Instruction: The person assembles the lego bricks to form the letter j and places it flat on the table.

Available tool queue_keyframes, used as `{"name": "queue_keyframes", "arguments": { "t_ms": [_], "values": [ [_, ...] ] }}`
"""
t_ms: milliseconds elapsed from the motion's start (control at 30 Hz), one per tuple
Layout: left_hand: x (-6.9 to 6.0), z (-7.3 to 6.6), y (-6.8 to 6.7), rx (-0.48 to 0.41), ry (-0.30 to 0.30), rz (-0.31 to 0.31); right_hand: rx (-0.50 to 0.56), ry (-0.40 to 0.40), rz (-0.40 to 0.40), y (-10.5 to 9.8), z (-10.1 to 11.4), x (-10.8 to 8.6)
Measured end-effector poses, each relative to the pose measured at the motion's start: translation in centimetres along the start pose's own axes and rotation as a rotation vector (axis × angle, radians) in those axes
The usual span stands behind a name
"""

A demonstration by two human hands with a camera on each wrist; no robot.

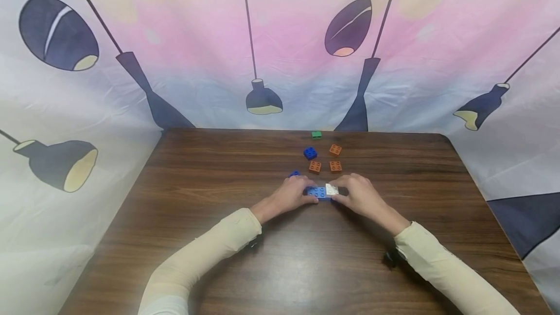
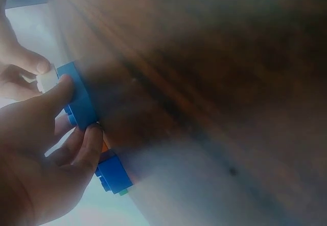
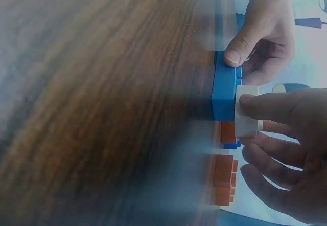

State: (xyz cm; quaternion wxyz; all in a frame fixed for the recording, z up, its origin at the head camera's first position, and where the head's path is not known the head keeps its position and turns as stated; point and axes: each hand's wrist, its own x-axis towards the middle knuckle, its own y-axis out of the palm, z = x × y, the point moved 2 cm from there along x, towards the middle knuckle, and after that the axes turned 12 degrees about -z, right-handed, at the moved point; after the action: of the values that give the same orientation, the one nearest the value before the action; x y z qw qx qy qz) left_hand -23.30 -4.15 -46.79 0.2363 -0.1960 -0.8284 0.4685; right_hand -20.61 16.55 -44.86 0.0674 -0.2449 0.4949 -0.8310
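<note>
A long light blue building brick (image 1: pixel 316 192) lies on the table, studs up. My left hand (image 1: pixel 289 193) pinches its left part between thumb and fingers. A white brick (image 1: pixel 331 189) sits at the right end of the light blue brick, jutting a little past that end in the right wrist view. My right hand (image 1: pixel 359 195) pinches the white brick (image 3: pixel 247 118) between thumb and fingers. Whether the white brick is fully pressed onto the studs I cannot tell. Just beyond my left fingers is a dark blue brick (image 1: pixel 295 173), partly hidden by the hand.
Beyond the hands lie three orange bricks (image 1: pixel 315 166), another dark blue brick (image 1: pixel 310 153) and a green brick (image 1: pixel 316 135). The brown wooden table (image 1: pixel 210 169) meets a printed cloth backdrop (image 1: pixel 297 62) at its far edge.
</note>
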Motion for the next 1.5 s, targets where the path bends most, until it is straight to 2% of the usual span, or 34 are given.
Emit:
{"name": "queue_keyframes", "arguments": {
  "t_ms": [267,467,700,833,1233,1367,1500],
  "values": [
    [0.0,-0.1,-0.2,-0.011,-0.004,0.01,-0.034,-0.02,0.034,0.1,0.3,0.3],
    [0.0,-0.2,-0.2,-0.018,-0.009,0.018,0.018,-0.009,0.033,0.4,-0.2,0.4],
    [0.0,-0.4,-0.1,-0.01,-0.01,0.014,0.125,0.074,0.082,1.6,-1.2,0.1],
    [0.1,-0.5,-0.1,-0.007,-0.011,0.018,0.171,0.104,0.071,2.2,-1.4,0.1],
    [0.4,-0.5,-0.3,-0.01,0.027,0.026,0.194,0.141,0.08,2.9,-1.9,1.0],
    [0.4,-0.3,-0.8,-0.036,0.026,0.056,0.187,0.133,0.079,3.0,-1.9,1.2],
    [0.3,0.2,-1.8,-0.074,0.016,0.084,0.177,0.135,0.078,3.1,-1.9,1.3]
  ]
}}
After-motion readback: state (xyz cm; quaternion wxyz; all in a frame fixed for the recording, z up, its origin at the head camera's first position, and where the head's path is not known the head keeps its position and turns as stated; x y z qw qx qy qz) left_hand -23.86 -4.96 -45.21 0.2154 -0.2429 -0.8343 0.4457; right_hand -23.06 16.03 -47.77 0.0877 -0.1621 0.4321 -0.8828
